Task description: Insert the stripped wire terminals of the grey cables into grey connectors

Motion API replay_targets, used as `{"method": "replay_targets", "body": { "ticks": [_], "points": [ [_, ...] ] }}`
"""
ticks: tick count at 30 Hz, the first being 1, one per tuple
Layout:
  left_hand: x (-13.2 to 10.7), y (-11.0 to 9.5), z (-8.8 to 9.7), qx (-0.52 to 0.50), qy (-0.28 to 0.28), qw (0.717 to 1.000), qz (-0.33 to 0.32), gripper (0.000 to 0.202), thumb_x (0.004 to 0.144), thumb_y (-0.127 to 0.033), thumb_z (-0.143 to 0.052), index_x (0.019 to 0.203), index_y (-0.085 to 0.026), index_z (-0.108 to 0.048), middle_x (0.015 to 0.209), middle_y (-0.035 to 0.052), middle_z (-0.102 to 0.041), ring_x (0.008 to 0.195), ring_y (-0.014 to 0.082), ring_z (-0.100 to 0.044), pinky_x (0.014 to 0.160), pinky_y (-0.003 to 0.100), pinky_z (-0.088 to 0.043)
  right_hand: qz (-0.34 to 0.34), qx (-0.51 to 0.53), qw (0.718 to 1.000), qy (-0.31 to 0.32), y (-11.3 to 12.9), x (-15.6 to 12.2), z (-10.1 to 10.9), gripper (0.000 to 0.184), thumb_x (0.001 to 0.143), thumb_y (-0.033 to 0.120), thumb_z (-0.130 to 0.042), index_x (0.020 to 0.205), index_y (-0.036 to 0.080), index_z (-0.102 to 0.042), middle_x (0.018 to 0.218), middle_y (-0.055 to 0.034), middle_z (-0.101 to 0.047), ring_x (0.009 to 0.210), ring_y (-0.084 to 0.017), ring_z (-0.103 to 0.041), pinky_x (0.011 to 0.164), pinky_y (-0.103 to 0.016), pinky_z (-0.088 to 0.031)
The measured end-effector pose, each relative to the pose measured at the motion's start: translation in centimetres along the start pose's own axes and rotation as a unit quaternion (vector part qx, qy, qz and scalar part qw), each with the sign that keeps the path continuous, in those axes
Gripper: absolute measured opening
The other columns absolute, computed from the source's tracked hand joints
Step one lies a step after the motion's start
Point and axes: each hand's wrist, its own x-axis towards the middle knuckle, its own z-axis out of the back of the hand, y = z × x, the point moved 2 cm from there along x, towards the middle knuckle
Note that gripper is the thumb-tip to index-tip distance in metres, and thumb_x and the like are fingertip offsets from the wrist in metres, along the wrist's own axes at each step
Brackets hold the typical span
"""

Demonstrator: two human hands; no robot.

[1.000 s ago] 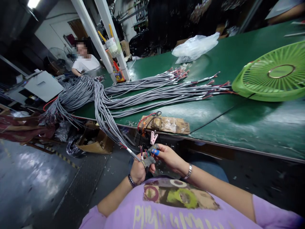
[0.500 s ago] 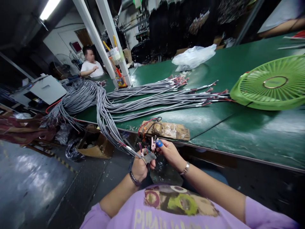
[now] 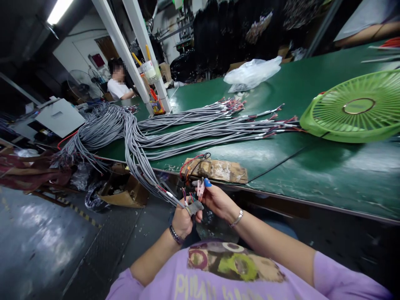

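Note:
My left hand (image 3: 181, 221) is closed around the end of a grey cable (image 3: 173, 200), just in front of the table edge. Thin coloured wires (image 3: 191, 197) fan out above its thumb, which wears a grey wrap (image 3: 196, 207). Close beside them, my right hand (image 3: 221, 204) pinches a small pink clip-like piece (image 3: 200, 189) between fingers and thumb. Blue tape (image 3: 207, 182) covers the tip of that thumb. Whether the pink piece touches the wires is too small to tell. From the left hand the cable runs back to a large grey cable bundle (image 3: 108, 125) on the table.
A worn wooden block (image 3: 229, 171) with red and black leads lies at the edge of the green table (image 3: 337, 179). A green fan (image 3: 353, 106) stands right, a clear plastic bag (image 3: 253, 74) behind. A person (image 3: 118, 85) sits far left. Below is a cardboard box (image 3: 125, 189).
My right hand has turned slightly and shifted a little left with the pink piece, its thumb now pointing up. My left hand stays nearly still. The far person has lowered their arm.

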Motion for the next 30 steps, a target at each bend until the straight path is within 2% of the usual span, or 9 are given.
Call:
{"method": "replay_targets", "body": {
  "ticks": [6,9,14,18,23,25,28,30],
  "points": [
    [-1.5,-0.2,-0.1,0.005,-0.017,1.0,-0.014,0.031,0.063,-0.041,-0.072,0.062,-0.014,-0.056,0.041,-0.0017,-0.055,0.033,0.0073,-0.043,0.034,0.018,-0.032,-0.062,0.004,0.998,0.02,-0.2,-0.8,0.5,0.036,0.077,0.053,-0.059,0.075,0.017,-0.062,0.072,-0.0029,-0.063,0.061,-0.011,-0.055,0.057,-0.023,-0.043],
    [-2.3,-0.4,-0.4,0.018,-0.048,0.998,-0.03,0.032,0.064,-0.042,-0.071,0.06,-0.015,-0.056,0.041,-0.0016,-0.055,0.033,0.0073,-0.044,0.035,0.019,-0.033,-0.073,0.001,0.997,0.038,-0.1,-1.1,0.4,0.034,0.076,0.051,-0.06,0.077,0.017,-0.062,0.075,-0.0033,-0.063,0.061,-0.011,-0.055,0.057,-0.023,-0.044],
    [-2.2,-0.4,-0.8,0.0,-0.103,0.993,-0.054,0.03,0.063,-0.04,-0.072,0.062,-0.015,-0.057,0.043,-0.0021,-0.056,0.035,0.0072,-0.045,0.036,0.018,-0.033,-0.02,-0.04,0.999,0.021,0.5,-1.3,-0.2,0.026,0.072,0.041,-0.069,0.073,0.017,-0.061,0.065,0.0011,-0.057,0.057,-0.008,-0.05,0.055,-0.021,-0.041],
    [-1.8,-0.3,-1.1,-0.01,-0.116,0.991,-0.061,0.026,0.064,-0.037,-0.071,0.064,-0.015,-0.057,0.045,-0.0026,-0.056,0.037,0.007,-0.046,0.037,0.017,-0.034,-0.009,-0.067,0.998,-0.005,0.7,-1.6,-0.5,0.035,0.066,0.05,-0.071,0.072,0.017,-0.06,0.063,0.0012,-0.057,0.057,-0.009,-0.049,0.055,-0.022,-0.041],
    [-1.7,-0.3,-1.1,-0.007,-0.118,0.991,-0.057,0.027,0.064,-0.038,-0.071,0.066,-0.015,-0.057,0.045,-0.0026,-0.056,0.038,0.0073,-0.046,0.038,0.018,-0.035,0.085,-0.176,0.979,-0.055,0.9,-1.5,-0.3,0.043,0.069,0.058,-0.063,0.066,0.015,-0.061,0.057,0.0006,-0.055,0.053,-0.009,-0.045,0.052,-0.022,-0.037],
    [-1.6,-0.3,-1.1,-0.003,-0.118,0.991,-0.054,0.026,0.064,-0.037,-0.07,0.066,-0.015,-0.057,0.045,-0.0025,-0.056,0.038,0.0071,-0.045,0.037,0.018,-0.034,0.068,-0.16,0.984,-0.037,0.7,-1.2,-0.3,0.043,0.07,0.059,-0.062,0.067,0.016,-0.062,0.059,-0.0004,-0.057,0.054,-0.01,-0.047,0.054,-0.023,-0.038],
    [-1.5,-0.1,-1.1,0.002,-0.124,0.991,-0.052,0.026,0.065,-0.036,-0.069,0.066,-0.015,-0.056,0.045,-0.0027,-0.056,0.038,0.0074,-0.046,0.037,0.018,-0.035,0.005,-0.082,0.996,0.02,0.1,-0.7,-0.4,0.041,0.072,0.058,-0.061,0.076,0.017,-0.063,0.062,-0.0022,-0.059,0.058,-0.013,-0.053,0.056,-0.027,-0.042],
    [-1.4,0.1,-1.1,0.006,-0.126,0.991,-0.049,0.025,0.066,-0.035,-0.069,0.067,-0.015,-0.056,0.046,-0.003,-0.056,0.038,0.0074,-0.046,0.038,0.017,-0.035,-0.004,-0.063,0.997,0.042,-0.1,-0.5,-0.5,0.04,0.073,0.057,-0.06,0.081,0.018,-0.063,0.061,-0.0027,-0.06,0.058,-0.016,-0.055,0.056,-0.029,-0.043]
  ]
}}
